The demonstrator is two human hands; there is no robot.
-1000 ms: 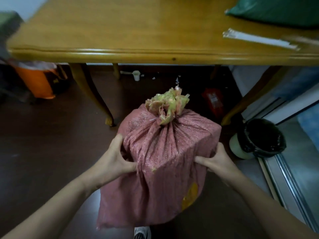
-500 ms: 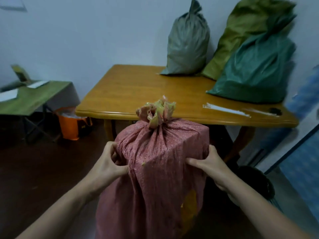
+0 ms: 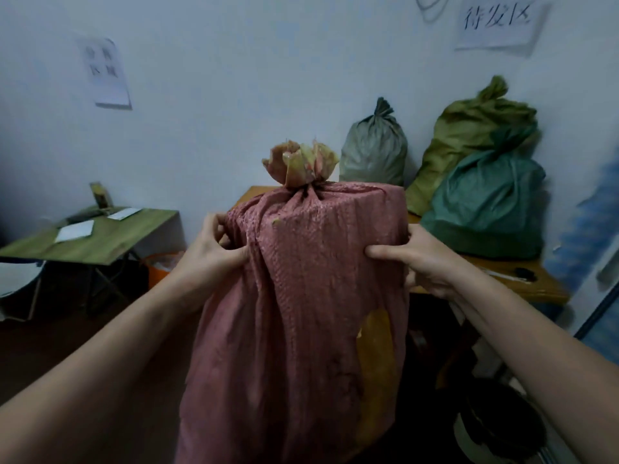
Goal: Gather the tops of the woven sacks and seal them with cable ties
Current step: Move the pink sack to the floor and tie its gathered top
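sack [image 3: 301, 289] of pink weave, its top [image 3: 301, 165] already gathered and cinched, is held upright before the counter [image 3: 552, 293], cloth pinched by left grip [image 3: 214, 249] and right grip [image 3: 418, 259]; sealing is judged done, placement beside the green sacks [image 3: 485, 202] called for next.

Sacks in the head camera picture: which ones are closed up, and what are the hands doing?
pink sack: top bunched shut, gripped on both sides
left hand: grips the pink sack's left side
right hand: grips its right side
grey sack: top tied, upright on the wooden table
green sack: top tied, on the table
olive sack: top tied, behind the green sack
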